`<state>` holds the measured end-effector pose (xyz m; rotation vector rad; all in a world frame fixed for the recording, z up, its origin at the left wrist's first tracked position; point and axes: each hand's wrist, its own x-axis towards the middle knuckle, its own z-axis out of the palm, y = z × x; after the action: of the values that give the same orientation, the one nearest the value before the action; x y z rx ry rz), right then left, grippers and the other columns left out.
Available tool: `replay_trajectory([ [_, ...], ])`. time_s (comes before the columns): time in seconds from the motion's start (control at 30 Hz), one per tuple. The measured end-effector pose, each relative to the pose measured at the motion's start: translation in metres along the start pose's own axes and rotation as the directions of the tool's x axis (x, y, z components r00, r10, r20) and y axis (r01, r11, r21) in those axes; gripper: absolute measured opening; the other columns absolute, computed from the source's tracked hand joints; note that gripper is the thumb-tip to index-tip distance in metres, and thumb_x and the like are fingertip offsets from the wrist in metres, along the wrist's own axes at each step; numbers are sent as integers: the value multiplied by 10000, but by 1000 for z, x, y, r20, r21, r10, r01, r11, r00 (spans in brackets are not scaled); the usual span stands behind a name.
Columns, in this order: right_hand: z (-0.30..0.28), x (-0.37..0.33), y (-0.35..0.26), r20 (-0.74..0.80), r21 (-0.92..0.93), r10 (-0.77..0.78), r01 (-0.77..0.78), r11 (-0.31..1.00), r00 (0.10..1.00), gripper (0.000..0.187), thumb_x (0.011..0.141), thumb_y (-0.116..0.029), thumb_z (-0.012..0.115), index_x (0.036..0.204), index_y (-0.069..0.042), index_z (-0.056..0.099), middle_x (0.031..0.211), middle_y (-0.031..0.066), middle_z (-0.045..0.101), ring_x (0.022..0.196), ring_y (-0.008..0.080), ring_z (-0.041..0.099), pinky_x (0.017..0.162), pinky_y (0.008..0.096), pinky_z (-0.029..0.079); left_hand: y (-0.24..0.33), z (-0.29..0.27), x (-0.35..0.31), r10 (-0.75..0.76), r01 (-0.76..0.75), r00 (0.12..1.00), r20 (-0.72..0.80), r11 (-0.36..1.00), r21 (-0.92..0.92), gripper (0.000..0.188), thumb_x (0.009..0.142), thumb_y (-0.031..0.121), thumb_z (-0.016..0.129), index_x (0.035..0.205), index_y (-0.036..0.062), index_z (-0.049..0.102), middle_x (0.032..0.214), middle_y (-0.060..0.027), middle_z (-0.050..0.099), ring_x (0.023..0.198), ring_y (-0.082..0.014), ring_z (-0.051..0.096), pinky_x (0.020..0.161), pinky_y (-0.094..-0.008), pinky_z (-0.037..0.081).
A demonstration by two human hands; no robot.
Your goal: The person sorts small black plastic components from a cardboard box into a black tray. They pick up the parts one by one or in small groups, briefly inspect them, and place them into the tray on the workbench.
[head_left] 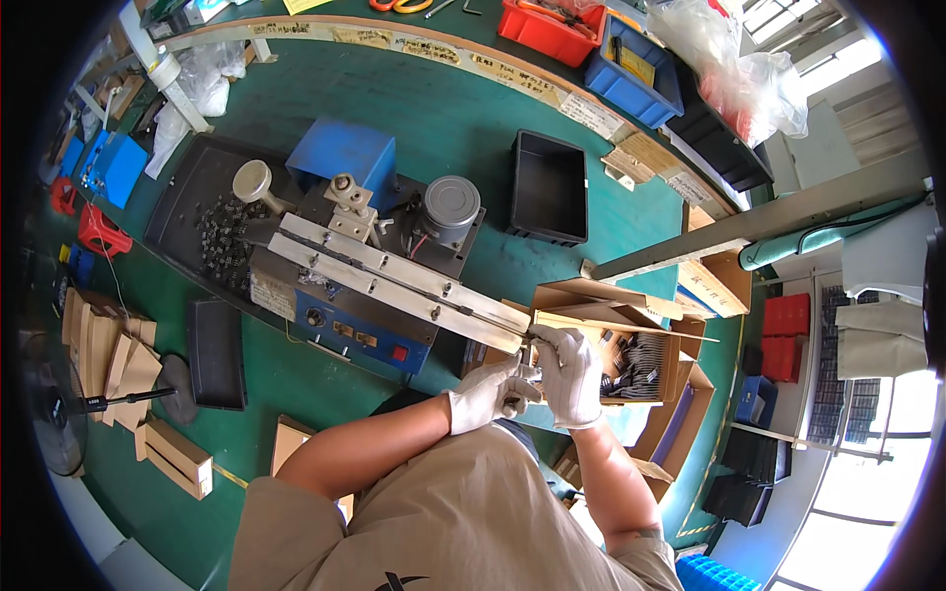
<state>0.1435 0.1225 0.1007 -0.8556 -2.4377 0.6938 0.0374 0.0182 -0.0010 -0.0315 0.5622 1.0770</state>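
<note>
I'm likely working at the right end of the metal rail [394, 294], left hand [488, 397] and right hand [572, 372] curled, pinch unclear; the next move calls for steadiness

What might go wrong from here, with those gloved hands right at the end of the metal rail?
Perhaps two things. The right hand is up at the end of the pale rail, with the left hand close by, so glove fabric might snag there. Also, an open carton of dark pieces stands close beside the right hand; a careless swing might knock it.
</note>
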Motion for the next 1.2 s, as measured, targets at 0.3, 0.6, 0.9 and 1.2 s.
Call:
replay_trajectory([
  [0.3, -31, -21, -12, 345, 26, 116, -133, 991, 931, 261, 816, -112, 773, 1074, -73, 760, 938, 121, 727, 807, 294, 679, 749, 400, 537, 5, 10, -2, 38, -29, 997, 72, 992, -123, 574, 1073, 546, 353, 1276, 63, 586, 1111, -133, 705, 975, -255, 686, 856, -362, 557],
  [0.6, -31, -29, -4, 277, 21, 97, -106, 994, 956, 106, 854, -82, 716, 949, -58, 755, 835, 134, 698, 785, 329, 677, 701, 388, 544, 14, 17, -8, -40, 33, 999, 33, 985, 172, 505, 1057, 542, 435, 1146, 78, 615, 941, -70, 680, 839, -168, 670, 671, -310, 515],
  [0.9, -22, -12, 4, 69, -80, 92, -86, 993, 993, 361, 864, 22, 673, 1215, -56, 650, 933, 166, 695, 821, 330, 675, 748, 395, 539, 11, 17, -8, 38, -21, 997, -71, 975, 222, 548, 1049, 575, 418, 1150, 68, 600, 897, -55, 655, 785, -167, 649, 621, -270, 464],
  [1.2, -9, 16, -5, 192, -69, -25, 39, 997, 981, 468, 825, 84, 650, 1274, -41, 614, 1002, 179, 692, 943, 380, 666, 834, 446, 537, 7, 6, -3, 7, 0, 999, -45, 986, 166, 548, 1036, 590, 438, 1184, 85, 591, 918, -69, 680, 804, -180, 669, 628, -284, 476],
])
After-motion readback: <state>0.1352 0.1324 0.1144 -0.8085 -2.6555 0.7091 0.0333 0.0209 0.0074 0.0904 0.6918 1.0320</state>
